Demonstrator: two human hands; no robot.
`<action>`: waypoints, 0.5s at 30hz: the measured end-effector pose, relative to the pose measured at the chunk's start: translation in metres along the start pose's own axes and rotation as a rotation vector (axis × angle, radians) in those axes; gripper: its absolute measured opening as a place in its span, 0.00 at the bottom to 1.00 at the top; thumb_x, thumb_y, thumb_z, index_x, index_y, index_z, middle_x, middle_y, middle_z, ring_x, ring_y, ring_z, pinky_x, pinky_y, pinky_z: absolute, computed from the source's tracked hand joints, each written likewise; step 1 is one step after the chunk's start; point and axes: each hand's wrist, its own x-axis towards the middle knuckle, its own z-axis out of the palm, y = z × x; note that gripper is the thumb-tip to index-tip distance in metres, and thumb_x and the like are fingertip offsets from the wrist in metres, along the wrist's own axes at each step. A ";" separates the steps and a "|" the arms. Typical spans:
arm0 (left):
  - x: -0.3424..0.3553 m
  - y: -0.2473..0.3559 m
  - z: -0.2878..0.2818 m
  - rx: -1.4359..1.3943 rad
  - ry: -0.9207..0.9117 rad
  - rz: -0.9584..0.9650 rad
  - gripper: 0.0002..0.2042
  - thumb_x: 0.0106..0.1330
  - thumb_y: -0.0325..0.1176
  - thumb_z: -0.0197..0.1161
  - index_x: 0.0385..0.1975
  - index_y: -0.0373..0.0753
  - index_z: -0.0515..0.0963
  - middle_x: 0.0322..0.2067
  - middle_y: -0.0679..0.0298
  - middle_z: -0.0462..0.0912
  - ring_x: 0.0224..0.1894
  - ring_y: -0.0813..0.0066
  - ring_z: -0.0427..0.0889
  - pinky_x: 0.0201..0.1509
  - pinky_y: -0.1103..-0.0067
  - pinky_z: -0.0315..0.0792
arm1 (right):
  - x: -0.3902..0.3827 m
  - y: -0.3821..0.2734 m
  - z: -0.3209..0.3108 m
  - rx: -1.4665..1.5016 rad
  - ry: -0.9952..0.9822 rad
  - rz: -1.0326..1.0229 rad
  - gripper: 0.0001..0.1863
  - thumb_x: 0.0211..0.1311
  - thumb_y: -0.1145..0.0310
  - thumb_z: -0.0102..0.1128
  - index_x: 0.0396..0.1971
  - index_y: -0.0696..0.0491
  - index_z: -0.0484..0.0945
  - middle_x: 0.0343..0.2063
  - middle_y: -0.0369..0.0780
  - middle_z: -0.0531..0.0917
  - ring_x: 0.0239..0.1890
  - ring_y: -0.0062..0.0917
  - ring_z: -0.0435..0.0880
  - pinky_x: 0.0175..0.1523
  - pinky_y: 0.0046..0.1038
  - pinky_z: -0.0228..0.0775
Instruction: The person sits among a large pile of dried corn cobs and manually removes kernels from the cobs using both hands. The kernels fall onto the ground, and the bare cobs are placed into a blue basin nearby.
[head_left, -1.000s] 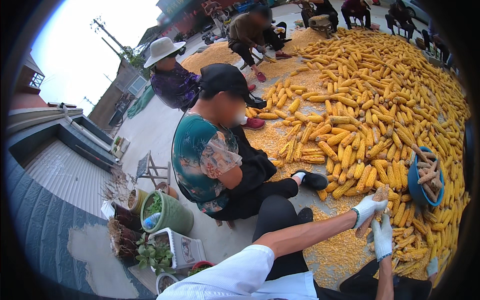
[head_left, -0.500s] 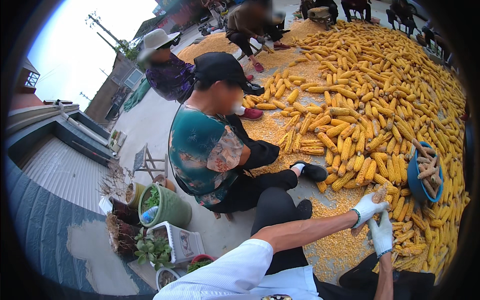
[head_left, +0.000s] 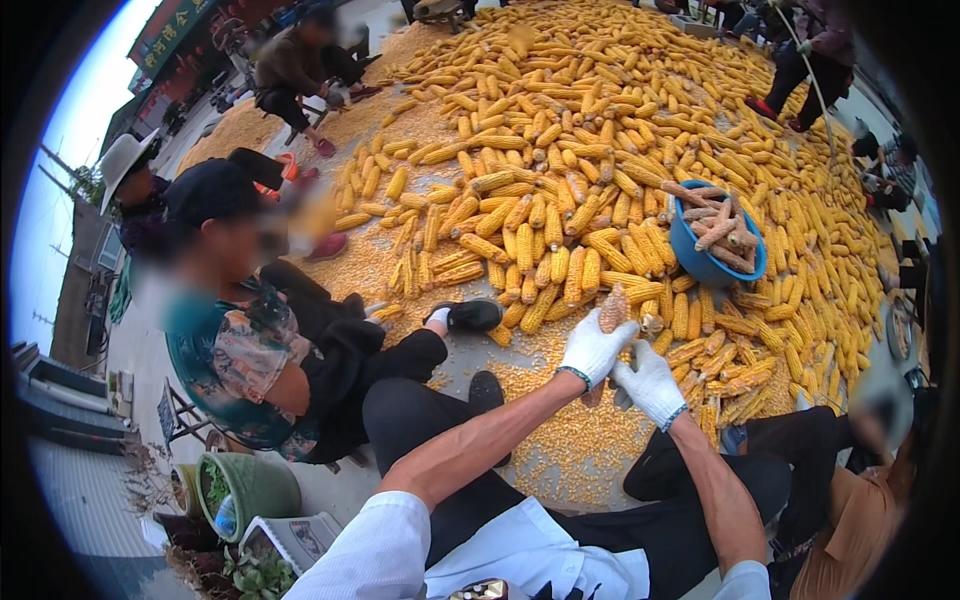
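Note:
My left hand [head_left: 597, 345], in a white work glove with a dark green cuff, is closed around a corn cob. The brownish-pink upper end of the cob [head_left: 613, 306] sticks out above the fingers. A brownish end also shows below that hand; whether it belongs to the same cob I cannot tell. Right beside it, my right hand [head_left: 650, 384], gloved alike, has its fingers bent in toward the cob, and what they grip is hidden. Both hands are held over loose kernels [head_left: 570, 450] on the ground. Yellow ears of corn [head_left: 585, 270] lie just beyond.
A blue basin [head_left: 689, 246] of stripped cobs stands on the corn pile. Close on my left sits a person in a patterned shirt [head_left: 250, 350]; another person [head_left: 850, 530] is at the lower right. Green planter [head_left: 260, 490] at lower left. More people sit around the pile.
The view has swung right, so the pile, basin and neighbour appear farther left. My hands remain close together at the cob. A person at the lower right has come into view.

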 end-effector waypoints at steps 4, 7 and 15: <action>0.003 0.000 0.004 -0.103 -0.029 0.105 0.26 0.61 0.43 0.70 0.53 0.30 0.76 0.45 0.50 0.86 0.47 0.62 0.86 0.53 0.70 0.77 | 0.001 0.000 -0.016 0.092 -0.090 0.000 0.31 0.64 0.56 0.63 0.51 0.70 0.68 0.24 0.48 0.85 0.23 0.30 0.88 0.25 0.29 0.81; 0.008 -0.001 0.004 -0.113 -0.026 0.171 0.23 0.62 0.39 0.70 0.50 0.29 0.78 0.42 0.51 0.87 0.43 0.64 0.86 0.50 0.71 0.77 | -0.003 -0.001 -0.022 0.153 -0.110 -0.001 0.31 0.65 0.55 0.63 0.51 0.69 0.67 0.25 0.47 0.85 0.21 0.29 0.87 0.23 0.29 0.79; 0.005 -0.004 0.012 -0.234 0.028 0.143 0.21 0.65 0.39 0.69 0.50 0.30 0.79 0.41 0.56 0.87 0.41 0.72 0.84 0.49 0.73 0.76 | -0.006 0.006 -0.022 0.036 -0.031 -0.073 0.42 0.63 0.45 0.66 0.58 0.69 0.67 0.26 0.47 0.85 0.24 0.30 0.87 0.28 0.31 0.78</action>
